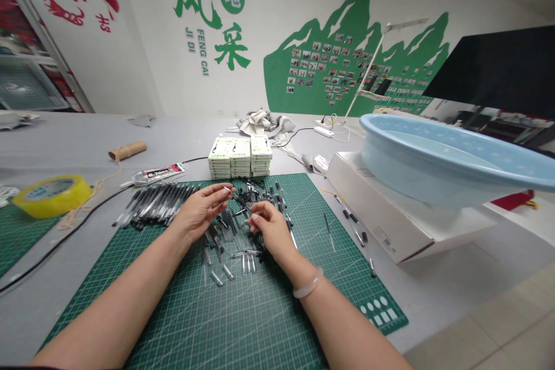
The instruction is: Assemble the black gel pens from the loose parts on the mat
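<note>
Over the green cutting mat, a black-and-clear pen is held slantwise between my two hands. My left hand is closed, its thumb and fingers pinching the upper left end, where a light tip shows. The fingers of my right hand are pinched round the lower right end and partly cover it. Beneath and behind the hands lies a loose heap of clear pen barrels and black parts. Left of it, a row of black pens lies side by side.
Stacked small white-green boxes stand behind the heap. At right, a blue basin rests on a white carton. Yellow tape, a cardboard tube and a black cable lie at left. Loose pen parts lie beside the carton.
</note>
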### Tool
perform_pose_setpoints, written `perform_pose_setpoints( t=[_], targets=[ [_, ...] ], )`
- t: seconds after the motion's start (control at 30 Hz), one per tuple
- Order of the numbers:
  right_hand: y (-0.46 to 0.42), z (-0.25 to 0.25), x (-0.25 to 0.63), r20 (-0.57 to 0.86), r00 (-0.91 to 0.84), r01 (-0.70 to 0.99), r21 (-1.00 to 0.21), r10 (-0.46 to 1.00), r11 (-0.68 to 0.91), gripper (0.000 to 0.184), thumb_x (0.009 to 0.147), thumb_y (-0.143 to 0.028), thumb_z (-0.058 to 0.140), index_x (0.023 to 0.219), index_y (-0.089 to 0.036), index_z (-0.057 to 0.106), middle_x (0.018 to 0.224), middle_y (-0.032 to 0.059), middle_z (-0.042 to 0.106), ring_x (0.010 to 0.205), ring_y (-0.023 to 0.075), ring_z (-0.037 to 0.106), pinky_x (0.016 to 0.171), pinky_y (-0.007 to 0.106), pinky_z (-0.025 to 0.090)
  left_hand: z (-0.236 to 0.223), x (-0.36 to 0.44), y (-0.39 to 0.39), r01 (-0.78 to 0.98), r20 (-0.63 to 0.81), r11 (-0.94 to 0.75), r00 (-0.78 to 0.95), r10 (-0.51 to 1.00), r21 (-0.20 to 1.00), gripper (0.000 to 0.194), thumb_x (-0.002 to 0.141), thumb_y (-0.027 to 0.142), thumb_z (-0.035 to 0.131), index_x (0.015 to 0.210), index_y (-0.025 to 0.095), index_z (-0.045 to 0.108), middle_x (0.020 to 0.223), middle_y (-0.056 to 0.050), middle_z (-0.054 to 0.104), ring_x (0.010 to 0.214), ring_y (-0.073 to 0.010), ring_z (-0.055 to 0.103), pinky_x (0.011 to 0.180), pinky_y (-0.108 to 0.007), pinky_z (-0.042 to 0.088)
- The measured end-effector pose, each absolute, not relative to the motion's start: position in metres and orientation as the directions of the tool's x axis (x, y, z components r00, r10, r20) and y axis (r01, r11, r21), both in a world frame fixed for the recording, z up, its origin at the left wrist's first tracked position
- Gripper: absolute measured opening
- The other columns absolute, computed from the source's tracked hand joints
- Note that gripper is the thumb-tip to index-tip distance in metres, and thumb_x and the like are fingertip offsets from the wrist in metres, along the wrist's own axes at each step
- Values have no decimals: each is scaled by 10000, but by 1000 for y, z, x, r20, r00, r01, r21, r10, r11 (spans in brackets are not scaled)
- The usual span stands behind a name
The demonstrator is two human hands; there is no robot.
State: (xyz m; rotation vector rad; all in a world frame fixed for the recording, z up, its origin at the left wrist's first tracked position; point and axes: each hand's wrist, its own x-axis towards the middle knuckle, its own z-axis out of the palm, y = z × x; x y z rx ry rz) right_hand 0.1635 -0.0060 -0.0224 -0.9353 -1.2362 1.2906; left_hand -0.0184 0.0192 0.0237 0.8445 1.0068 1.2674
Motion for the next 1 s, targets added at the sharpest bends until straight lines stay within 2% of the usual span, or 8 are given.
perform_pose_setpoints(
  t=[0.27,0.4,0.5,0.63,0.73,0.9,1.0],
  targets=[
    [-8,-19,163,140,-129,-150,-981,982,120,156,738,-213,568,890,-180,567,689,-24,608,515,91,465,498,226,358,17,-15,18,-331,-129,140,55,990,933,270,676,212,789,933,154,733,1020,-87,689,801,-106,623,598,-135,530],
    [-8,-20,163,155,-94,-163,-977,983,138,199,688,-202,655,877,-181,592,738,-25,594,564,85,465,502,210,341,14,-11,17,-325,-130,144,63,989,935,286,664,225,798,932,149,735,1026,-86,682,782,-97,607,591,-131,520],
    [-8,-19,164,127,-60,-207,-972,990,112,179,671,-214,690,814,-170,592,667,-41,562,514,68,422,476,203,300,14,-8,16,-333,-125,138,59,990,933,289,654,230,805,923,150,738,1021,-78,682,766,-90,599,591,-131,516],
    [-9,-17,163,42,-158,-284,-959,987,-4,192,745,-323,644,802,-142,617,585,-28,554,442,56,374,428,208,211,16,-7,14,-363,-102,119,66,993,924,276,642,231,811,896,145,742,997,-67,685,738,-82,593,605,-140,518],
    [-10,-15,161,41,-233,-337,-941,972,-41,233,760,-361,643,851,-148,623,587,-35,547,427,49,367,419,206,187,16,-6,13,-374,-79,101,75,994,922,261,646,235,808,880,142,741,982,-62,686,729,-79,593,614,-141,513],
    [-10,-14,162,36,-199,-383,-923,979,-44,254,666,-308,752,797,-167,587,547,-69,503,424,41,340,418,197,180,16,-2,12,-375,-52,81,86,995,923,253,658,257,800,879,151,738,961,-47,683,730,-78,586,605,-142,499],
    [-10,-15,163,32,-227,-347,-936,973,-50,246,752,-378,683,771,-139,625,563,-33,536,435,44,357,423,201,184,15,-1,12,-392,-19,61,109,994,918,244,669,267,793,874,146,737,980,-50,676,731,-79,575,607,-153,497]
  ],
)
